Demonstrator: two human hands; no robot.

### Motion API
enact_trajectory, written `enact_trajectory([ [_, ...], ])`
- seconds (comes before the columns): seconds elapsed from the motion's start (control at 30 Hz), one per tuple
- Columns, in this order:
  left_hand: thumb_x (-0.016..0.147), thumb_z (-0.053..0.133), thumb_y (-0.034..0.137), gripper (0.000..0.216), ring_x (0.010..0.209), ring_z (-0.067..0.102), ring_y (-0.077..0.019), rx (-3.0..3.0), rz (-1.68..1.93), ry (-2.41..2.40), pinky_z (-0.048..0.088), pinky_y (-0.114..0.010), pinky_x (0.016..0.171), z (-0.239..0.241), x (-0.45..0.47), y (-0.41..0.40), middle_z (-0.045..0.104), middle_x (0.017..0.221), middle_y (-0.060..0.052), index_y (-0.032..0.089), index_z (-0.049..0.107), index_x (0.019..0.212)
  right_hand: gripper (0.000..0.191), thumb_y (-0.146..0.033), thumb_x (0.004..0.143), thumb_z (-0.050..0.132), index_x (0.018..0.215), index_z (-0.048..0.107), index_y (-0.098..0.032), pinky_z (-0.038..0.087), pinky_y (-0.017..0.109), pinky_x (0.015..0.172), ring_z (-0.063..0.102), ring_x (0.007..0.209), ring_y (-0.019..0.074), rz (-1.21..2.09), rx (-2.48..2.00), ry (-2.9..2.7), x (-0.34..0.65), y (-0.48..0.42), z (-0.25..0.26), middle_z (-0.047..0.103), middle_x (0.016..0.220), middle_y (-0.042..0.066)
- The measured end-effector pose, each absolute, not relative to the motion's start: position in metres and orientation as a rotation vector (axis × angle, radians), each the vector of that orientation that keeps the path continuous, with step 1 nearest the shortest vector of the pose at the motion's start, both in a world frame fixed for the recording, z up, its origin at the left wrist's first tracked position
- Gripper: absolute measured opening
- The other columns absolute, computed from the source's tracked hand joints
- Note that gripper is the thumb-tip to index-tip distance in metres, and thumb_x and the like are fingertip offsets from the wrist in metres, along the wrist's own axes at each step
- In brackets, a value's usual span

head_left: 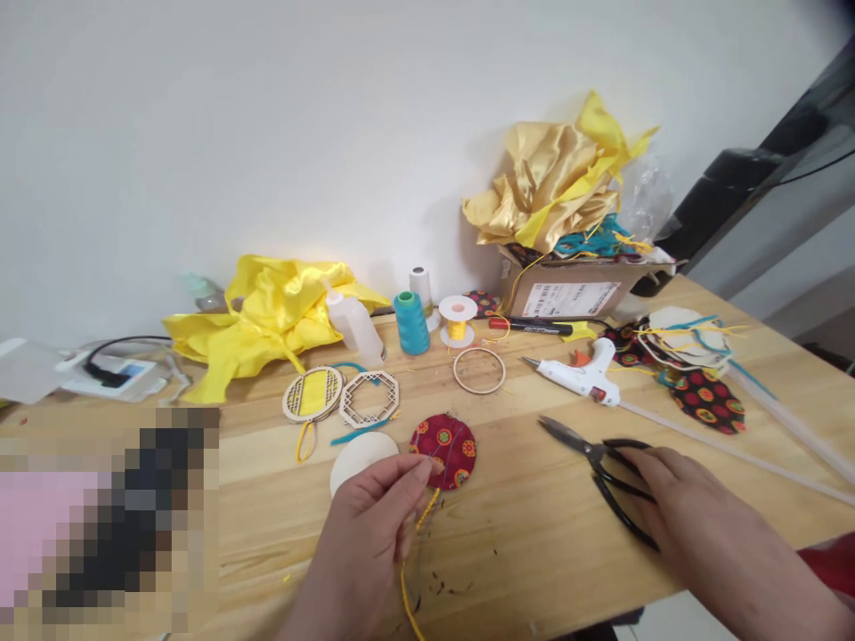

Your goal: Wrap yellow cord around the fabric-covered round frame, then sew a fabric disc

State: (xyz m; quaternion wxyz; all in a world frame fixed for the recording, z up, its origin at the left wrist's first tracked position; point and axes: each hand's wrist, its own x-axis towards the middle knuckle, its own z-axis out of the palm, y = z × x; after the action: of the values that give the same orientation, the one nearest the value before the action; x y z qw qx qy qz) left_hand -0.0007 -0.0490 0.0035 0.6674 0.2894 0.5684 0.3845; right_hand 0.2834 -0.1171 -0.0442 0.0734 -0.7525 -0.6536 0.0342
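My left hand (374, 525) is closed in a pinch on a yellow cord (418, 543) at the edge of a round red patterned fabric disc (446, 448) lying on the wooden table (534, 534). The cord hangs down from my fingers toward the table's front edge. A plain white disc (357, 456) lies just left of the fabric disc, partly behind my hand. My right hand (695, 516) rests on the handles of black scissors (594, 463), fingers curled over the loops. The scissor blades point left and are slightly apart.
A white glue gun (581, 374) lies behind the scissors. Wooden lattice frames (340, 396), a wooden ring (479, 369), thread spools (411, 322), a white bottle (357, 325), yellow satin (267, 316), a cardboard box (567, 289) heaped with gold fabric, and more patterned discs (708, 401) crowd the back.
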Motion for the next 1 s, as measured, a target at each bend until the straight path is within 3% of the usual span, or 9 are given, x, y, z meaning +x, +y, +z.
enact_trajectory([
  [0.13,0.058,0.075,0.035,0.026,0.037,0.024,-0.0017,0.677,0.874,1.269,0.016,-0.015,0.036,0.001,-0.002,-0.050,0.040,0.042,0.008,0.013,0.068,0.070,0.033,-0.023,0.067,0.046,0.095,0.062,-0.015,0.051,0.039,0.070,0.062,0.078,0.0259,0.212,-2.185,-1.886,0.272,-0.109,-0.030,0.062,0.095,0.013],
  [0.3,0.059,0.075,0.033,0.023,0.036,0.024,-0.0013,0.659,0.900,1.268,0.016,-0.014,0.035,0.001,-0.003,-0.052,0.040,0.041,0.009,0.014,0.069,0.069,0.012,-0.024,0.069,0.055,0.080,0.059,-0.022,0.049,0.026,0.060,0.058,0.069,0.0181,0.880,-1.849,-1.743,0.230,-0.104,0.001,0.061,0.078,0.004],
  [0.53,0.061,0.075,0.028,0.016,0.039,0.029,-0.0011,0.629,0.933,1.202,0.021,-0.012,0.037,0.002,-0.003,-0.052,0.047,0.044,0.007,0.014,0.070,0.067,0.011,-0.014,0.056,0.062,0.063,0.058,-0.022,0.032,0.021,0.045,0.044,0.053,0.0131,1.187,-1.831,-1.784,0.191,-0.095,0.029,0.055,0.058,-0.001],
  [0.6,0.062,0.074,0.028,0.015,0.039,0.030,-0.0011,0.628,0.939,1.202,0.021,-0.012,0.037,0.002,-0.003,-0.052,0.047,0.044,0.007,0.014,0.070,0.067,0.009,-0.020,0.057,0.066,0.060,0.058,-0.021,0.028,0.021,0.043,0.041,0.051,0.0119,1.247,-1.904,-1.813,0.190,-0.092,0.031,0.054,0.055,-0.002],
  [0.8,0.059,0.076,0.026,0.014,0.038,0.032,-0.0020,0.624,0.941,1.228,0.022,-0.013,0.036,0.006,-0.002,-0.053,0.049,0.044,0.006,0.015,0.071,0.064,0.035,-0.051,0.061,0.067,0.061,0.056,-0.019,0.025,0.021,0.044,0.037,0.051,0.0096,1.314,-1.946,-1.920,0.184,-0.084,0.025,0.053,0.057,-0.004],
  [1.0,0.063,0.073,0.026,0.013,0.037,0.027,-0.0027,0.730,0.890,1.197,0.020,-0.014,0.036,0.007,-0.002,-0.056,0.046,0.041,0.007,0.016,0.073,0.071,0.039,-0.057,0.065,0.062,0.065,0.058,-0.018,0.025,0.021,0.045,0.036,0.053,0.0090,1.278,-1.825,-1.952,0.178,-0.081,0.013,0.054,0.060,-0.003],
])
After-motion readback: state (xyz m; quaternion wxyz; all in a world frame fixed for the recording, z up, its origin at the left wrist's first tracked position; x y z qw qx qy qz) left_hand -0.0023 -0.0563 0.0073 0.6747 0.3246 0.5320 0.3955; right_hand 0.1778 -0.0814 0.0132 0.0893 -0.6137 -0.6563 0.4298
